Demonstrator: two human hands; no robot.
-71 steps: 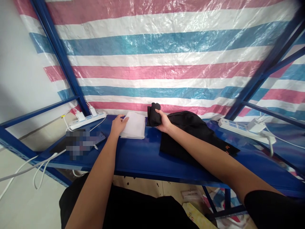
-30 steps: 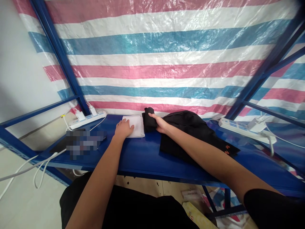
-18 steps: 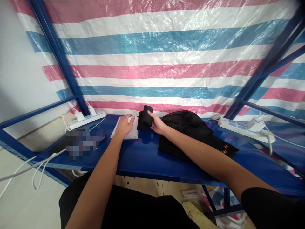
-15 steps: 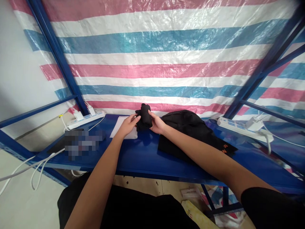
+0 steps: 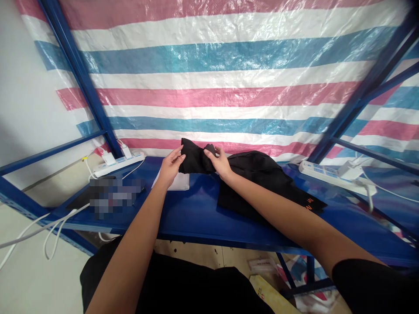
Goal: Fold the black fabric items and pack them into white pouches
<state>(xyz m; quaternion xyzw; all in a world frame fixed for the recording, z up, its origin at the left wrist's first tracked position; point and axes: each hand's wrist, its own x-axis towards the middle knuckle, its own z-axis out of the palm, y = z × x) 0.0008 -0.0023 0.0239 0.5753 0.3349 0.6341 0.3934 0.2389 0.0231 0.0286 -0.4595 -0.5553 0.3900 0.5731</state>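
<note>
A piece of black cloth [image 5: 194, 158] is held up over the back of the blue shelf, stretched flat on its left side and bunched into a roll on its right. My left hand [image 5: 171, 165] pinches its left edge between thumb and fingers. The rolled end is gripped by my right hand [image 5: 219, 162], thumb in front. What kind of item the cloth is, I cannot tell. Below it lies a white flat packet [image 5: 179, 182], partly covered by my left hand and the cloth. A larger black garment [image 5: 258, 168] with small orange marks rests beneath my right forearm.
The blue metal shelf [image 5: 193, 218] has upright posts at both sides. White power strips with plugs stand left [image 5: 119, 163] and right [image 5: 334, 176]. Cables hang at the left edge, near a blurred-out item [image 5: 113, 196]. A striped plastic sheet [image 5: 209, 96] covers the back.
The compact black roll has been partly opened out, its loose end spread to the left. My left hand has shifted slightly left, and my right hand has moved a little right with the rolled end.
</note>
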